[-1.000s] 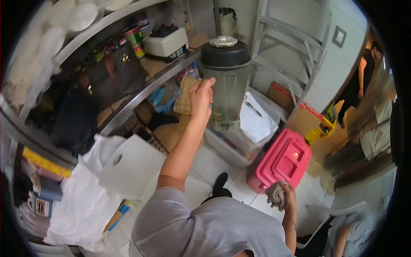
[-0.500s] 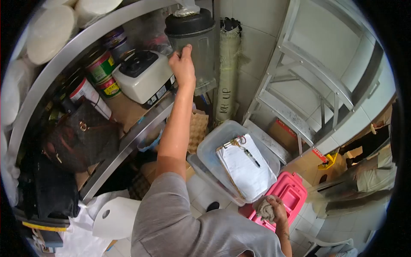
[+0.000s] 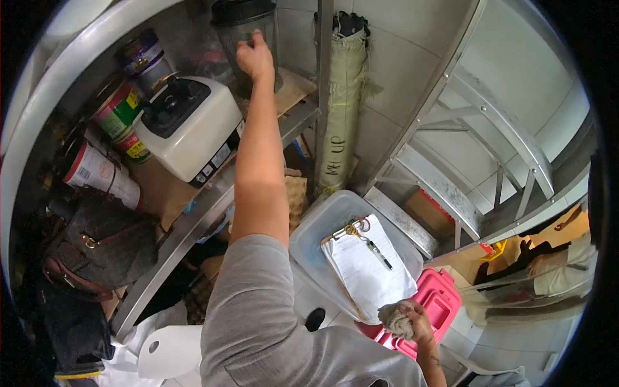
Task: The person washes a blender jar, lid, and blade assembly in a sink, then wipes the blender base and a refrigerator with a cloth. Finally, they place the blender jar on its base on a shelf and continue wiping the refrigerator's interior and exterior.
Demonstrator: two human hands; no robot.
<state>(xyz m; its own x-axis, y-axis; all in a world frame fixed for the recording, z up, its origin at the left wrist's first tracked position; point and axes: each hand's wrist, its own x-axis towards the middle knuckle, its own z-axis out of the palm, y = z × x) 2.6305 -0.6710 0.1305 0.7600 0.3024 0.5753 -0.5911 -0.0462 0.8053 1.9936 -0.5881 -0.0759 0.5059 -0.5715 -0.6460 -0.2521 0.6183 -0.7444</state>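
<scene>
My left hand (image 3: pixel 256 59) reaches up to the shelf, its fingers closed on the side of a clear, smoky blender jar (image 3: pixel 261 37) with a black lid. The jar stands upright at the back of the shelf, on a brown cardboard sheet (image 3: pixel 298 87). Beside it is the cream blender base (image 3: pixel 193 129) with its black top. Down at the lower right, my right hand (image 3: pixel 420 320) is closed around a crumpled grey-beige cloth (image 3: pixel 397 319). That cloth is near the clipboard (image 3: pixel 374 271) and above a pink lidded box (image 3: pixel 443 298).
Cans (image 3: pixel 119 116) and a dark handbag (image 3: pixel 106 242) crowd the shelf's left end. A metal shelf edge (image 3: pixel 193 222) runs below my left arm. A clear plastic tub (image 3: pixel 308 242) carries the clipboard. An aluminium stepladder (image 3: pixel 438 187) leans at right; another person's arm (image 3: pixel 548 263) shows far right.
My left hand has moved the blender jar further back and left onto the shelf. The view has shifted closer to the shelf. My right hand still grips the cloth.
</scene>
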